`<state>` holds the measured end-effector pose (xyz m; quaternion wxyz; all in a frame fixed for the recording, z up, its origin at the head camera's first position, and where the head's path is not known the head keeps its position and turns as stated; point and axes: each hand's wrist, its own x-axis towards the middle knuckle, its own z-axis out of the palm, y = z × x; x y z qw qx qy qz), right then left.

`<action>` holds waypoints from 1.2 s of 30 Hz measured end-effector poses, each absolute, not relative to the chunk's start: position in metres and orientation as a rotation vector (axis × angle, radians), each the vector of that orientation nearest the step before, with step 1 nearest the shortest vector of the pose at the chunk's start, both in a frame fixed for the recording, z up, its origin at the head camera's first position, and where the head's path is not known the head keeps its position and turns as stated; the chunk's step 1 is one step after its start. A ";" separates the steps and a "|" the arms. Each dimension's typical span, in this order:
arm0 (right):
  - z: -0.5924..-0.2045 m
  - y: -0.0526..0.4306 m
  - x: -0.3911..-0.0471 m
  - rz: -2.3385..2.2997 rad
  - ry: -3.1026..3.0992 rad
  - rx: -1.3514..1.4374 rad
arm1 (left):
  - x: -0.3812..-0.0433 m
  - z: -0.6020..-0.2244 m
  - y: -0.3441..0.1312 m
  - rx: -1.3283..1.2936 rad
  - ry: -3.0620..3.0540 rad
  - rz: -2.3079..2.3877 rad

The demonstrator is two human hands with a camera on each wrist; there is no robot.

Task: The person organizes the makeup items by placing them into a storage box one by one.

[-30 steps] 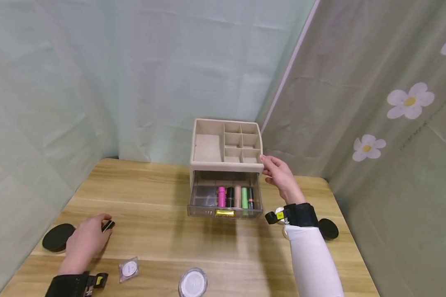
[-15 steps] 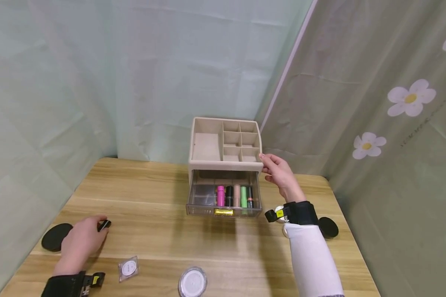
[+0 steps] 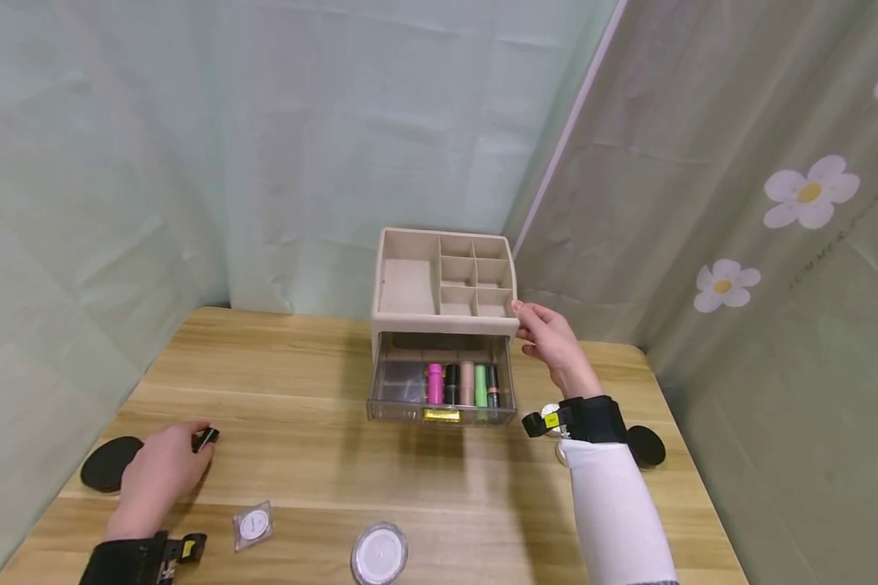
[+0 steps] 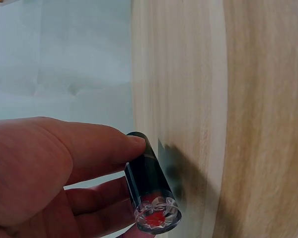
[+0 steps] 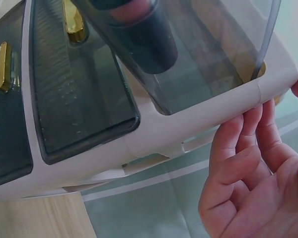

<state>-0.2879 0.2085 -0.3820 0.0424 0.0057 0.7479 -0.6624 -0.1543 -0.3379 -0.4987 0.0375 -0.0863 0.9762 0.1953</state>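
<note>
My left hand (image 3: 162, 470), low over the left of the table, pinches a black lipstick tube (image 4: 150, 178) between thumb and fingers. The tube's clear faceted end shows red inside. A beige drawer organizer (image 3: 446, 325) stands at the back with its top drawer (image 3: 402, 416) pulled out. Several upright tubes fill the drawer's right side, among them a pink tube (image 3: 435, 383) and a green tube (image 3: 480, 385). My right hand (image 3: 552, 337) holds the organizer's right front corner, thumb at the top rim and fingers against the side wall. Two lower drawers (image 5: 79, 94) appear closed in the right wrist view.
A black round case (image 3: 111, 464) lies beside my left hand. Near the front are a clear square case (image 3: 252, 526) and a round clear-rimmed case (image 3: 379, 554). Another black round case (image 3: 646, 447) sits at right; small round items (image 3: 551, 410) are partly hidden by my right wrist.
My left hand has shifted slightly left with the lipstick tube in its fingers. The right hand keeps its place on the organizer, and the drawer stays out.
</note>
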 end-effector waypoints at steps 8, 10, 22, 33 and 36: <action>-0.383 0.208 -0.286 -2.037 2.280 0.024 | -0.154 -0.499 -0.339 -0.257 3.008 0.598; -0.383 0.208 -0.287 -2.043 2.273 0.025 | -0.153 -0.499 -0.339 -0.259 3.008 0.602; -0.383 0.208 -0.287 -2.043 2.271 0.035 | -0.149 -0.495 -0.338 -0.261 3.073 0.632; -0.385 0.209 -0.287 -2.048 2.271 0.036 | -0.149 -0.487 -0.328 -0.220 3.093 0.693; -0.384 0.210 -0.287 -2.048 2.270 0.029 | -0.149 -0.481 -0.322 -0.172 3.114 0.748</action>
